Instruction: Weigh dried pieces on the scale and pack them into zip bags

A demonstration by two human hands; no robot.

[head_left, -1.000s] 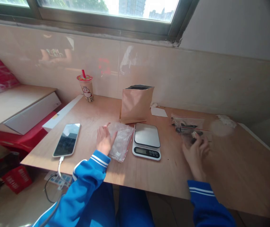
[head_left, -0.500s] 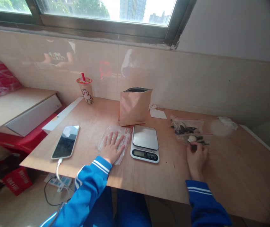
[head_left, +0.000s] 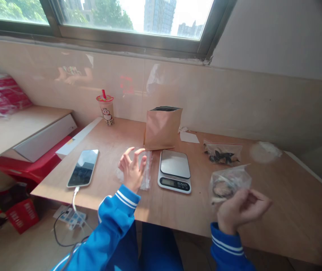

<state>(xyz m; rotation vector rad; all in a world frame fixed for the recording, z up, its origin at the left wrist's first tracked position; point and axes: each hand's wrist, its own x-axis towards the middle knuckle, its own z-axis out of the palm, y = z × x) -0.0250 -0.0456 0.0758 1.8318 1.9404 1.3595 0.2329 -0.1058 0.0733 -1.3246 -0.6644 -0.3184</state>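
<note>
sleeves point(head_left: 115, 224): blue, white-striped | bag point(head_left: 238, 175): clear, brown contents point(head_left: 222, 189) | scale point(head_left: 174, 174): white, silver plate point(head_left: 175, 162)

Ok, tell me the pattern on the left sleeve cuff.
The left sleeve cuff is blue with white stripes; the head view shows it best.

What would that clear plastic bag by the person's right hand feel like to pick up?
The clear plastic bag would probably be floppy, as its film looks thin and creased. It may feel slick, since the surface shines. Brownish contents show toward one side, so it might sag there.
</note>
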